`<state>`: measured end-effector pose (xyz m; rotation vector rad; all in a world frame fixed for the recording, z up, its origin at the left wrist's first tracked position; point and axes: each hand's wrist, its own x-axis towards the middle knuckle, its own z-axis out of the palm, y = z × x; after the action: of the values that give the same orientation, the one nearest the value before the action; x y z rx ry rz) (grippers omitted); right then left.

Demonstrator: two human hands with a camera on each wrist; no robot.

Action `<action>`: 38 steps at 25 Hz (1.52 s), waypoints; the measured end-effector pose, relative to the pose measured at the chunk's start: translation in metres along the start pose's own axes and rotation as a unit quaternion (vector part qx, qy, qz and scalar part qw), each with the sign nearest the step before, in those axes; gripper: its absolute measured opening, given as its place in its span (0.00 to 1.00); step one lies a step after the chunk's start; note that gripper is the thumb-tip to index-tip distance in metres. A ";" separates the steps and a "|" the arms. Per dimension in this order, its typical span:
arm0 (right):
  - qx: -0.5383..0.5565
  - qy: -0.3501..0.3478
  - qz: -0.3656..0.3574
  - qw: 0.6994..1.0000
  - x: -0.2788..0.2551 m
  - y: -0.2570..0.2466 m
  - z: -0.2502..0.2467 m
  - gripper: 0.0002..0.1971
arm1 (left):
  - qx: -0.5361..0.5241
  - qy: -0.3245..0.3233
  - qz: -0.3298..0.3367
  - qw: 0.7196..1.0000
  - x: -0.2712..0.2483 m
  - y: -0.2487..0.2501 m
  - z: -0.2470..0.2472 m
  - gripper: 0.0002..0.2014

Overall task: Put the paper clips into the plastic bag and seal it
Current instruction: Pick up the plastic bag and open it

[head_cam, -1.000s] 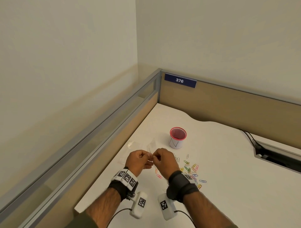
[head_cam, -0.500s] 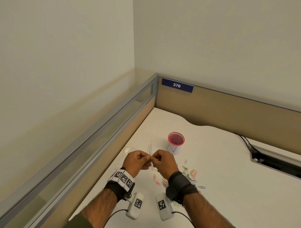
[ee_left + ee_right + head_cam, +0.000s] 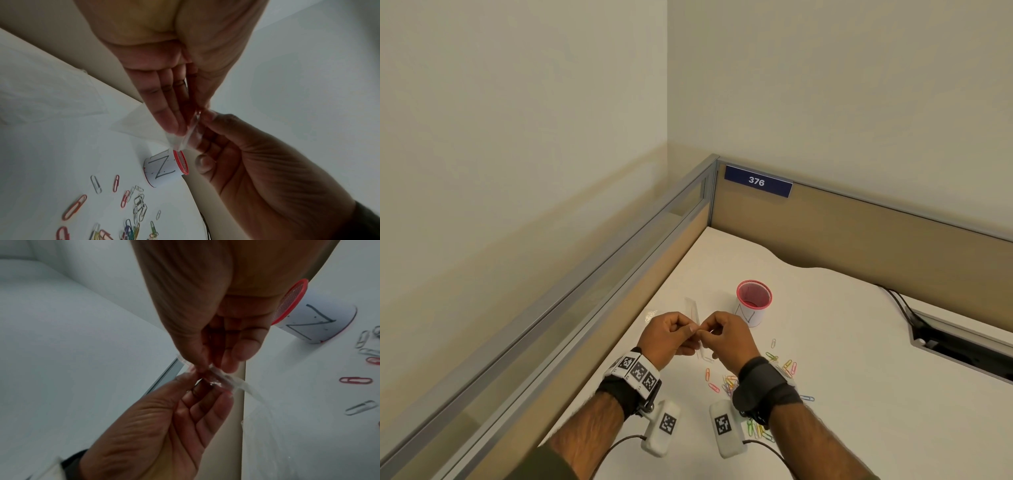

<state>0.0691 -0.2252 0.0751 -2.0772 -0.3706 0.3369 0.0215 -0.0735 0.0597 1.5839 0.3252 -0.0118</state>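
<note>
Both hands hold a small clear plastic bag (image 3: 693, 310) up above the white desk (image 3: 842, 359). My left hand (image 3: 690, 329) pinches its top edge between thumb and fingers, and my right hand (image 3: 703, 334) pinches the same edge right beside it, fingertips almost touching. In the left wrist view the bag (image 3: 139, 123) hangs under the left hand (image 3: 179, 125), facing the right hand (image 3: 205, 129). Several coloured paper clips (image 3: 729, 382) lie scattered on the desk below my right wrist, also visible as paper clips (image 3: 131, 211) and paper clips (image 3: 355, 380).
A red mesh cup (image 3: 753, 303) with a white paper label stands just behind the hands. Another piece of clear plastic (image 3: 51, 97) lies on the desk to the left. Partition walls (image 3: 859, 233) bound the desk at left and back; a cable slot (image 3: 962, 346) sits at the right.
Both hands have stayed together, pinching the bag's top edge. The bag now shows edge-on as a narrow strip. The head view has tilted a little.
</note>
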 end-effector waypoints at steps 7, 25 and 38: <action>-0.027 0.025 0.029 0.999 -0.001 0.011 0.011 0.05 | 0.153 0.051 0.006 0.987 -0.007 -0.002 0.016 0.05; -0.093 0.087 0.044 0.991 -0.001 0.017 -0.004 0.01 | 0.286 0.022 0.030 0.958 -0.010 0.000 0.015 0.07; -0.105 0.048 0.043 0.992 -0.003 0.013 -0.009 0.04 | 0.295 -0.046 0.115 0.947 -0.016 -0.017 0.002 0.45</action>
<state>0.0709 -0.2398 0.0691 -2.3119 -0.2674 0.2562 0.0032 -0.0782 0.0464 2.2022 0.0581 -0.0024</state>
